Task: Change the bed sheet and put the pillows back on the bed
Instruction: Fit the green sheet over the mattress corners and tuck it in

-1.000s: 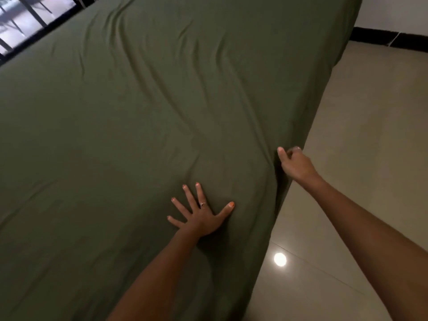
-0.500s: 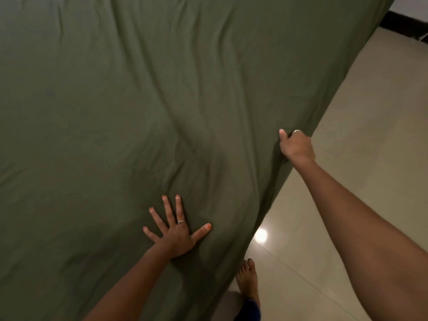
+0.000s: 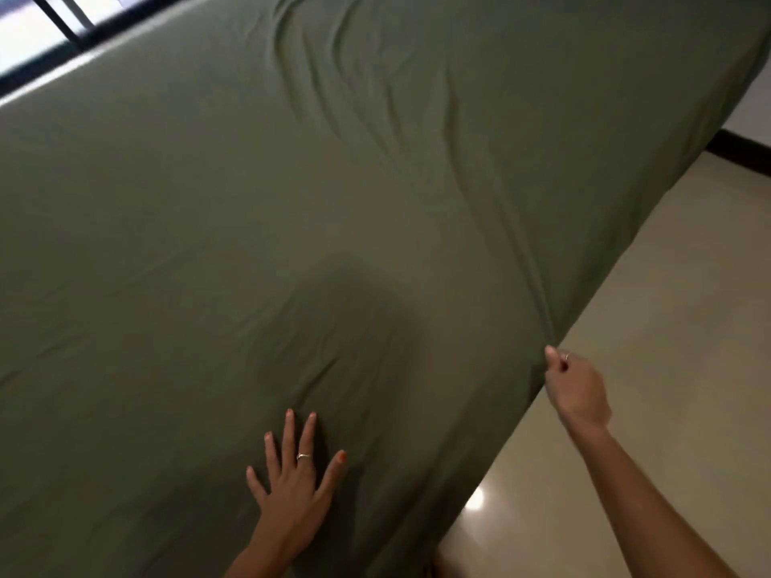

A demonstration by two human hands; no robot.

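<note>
At the lower middle of the frame the left hand (image 3: 294,490) lies flat with fingers spread on the green sheet (image 3: 292,210). At the right, the right hand (image 3: 573,385) pinches the sheet's hanging edge at the bed's side. Wrinkles run toward the top middle. Pale floor (image 3: 667,348) fills the right; window bars (image 3: 62,22) show upper left.

- The room is sitting in dim, flat light, with the green sheet (image 3: 292,202) reading dull and low in contrast
- Daylight is blowing out to white at the window (image 3: 37,31) in the upper left corner
- A small bright glare spot is shining on the glossy floor (image 3: 475,498)
- A soft shadow is pooling on the sheet above the left hand (image 3: 296,490)
- Straight edges are bowing from wide-angle distortion, and detail is looking soft throughout
</note>
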